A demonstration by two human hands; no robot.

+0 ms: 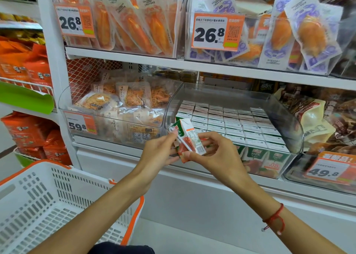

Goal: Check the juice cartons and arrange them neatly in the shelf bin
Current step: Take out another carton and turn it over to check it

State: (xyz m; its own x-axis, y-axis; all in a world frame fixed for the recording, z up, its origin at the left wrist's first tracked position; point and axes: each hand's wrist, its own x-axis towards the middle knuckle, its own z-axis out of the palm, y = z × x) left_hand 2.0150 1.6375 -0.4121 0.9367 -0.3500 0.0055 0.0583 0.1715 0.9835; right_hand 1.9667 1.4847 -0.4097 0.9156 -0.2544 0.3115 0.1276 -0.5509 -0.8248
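Both hands pinch one small juice carton [189, 139] in front of the clear shelf bin [289, 119], just outside its left front corner. The left hand [159, 151] holds the carton's left side, fingertips curled near the top, while the right hand [215, 153] grips its lower right edge between thumb and bent fingers. The carton is tilted, its long axis running from lower right up to upper left, with the white top pointing toward the shelf. A barcode and a nutrition panel face the camera; a straw in its wrapper lies along the side. Inside the bin, rows of cartons [231, 122] stand upright and tightly packed, their fronts reading "100%" through the clear wall. Price tags read 26.8 [217, 31] above, 59.8 [80, 123] to the left and 49.8 [331, 170] to the right. Both forearms reach forward from below over a white basket [48, 201] with orange trim; a red cord [274, 218] circles the right wrist.
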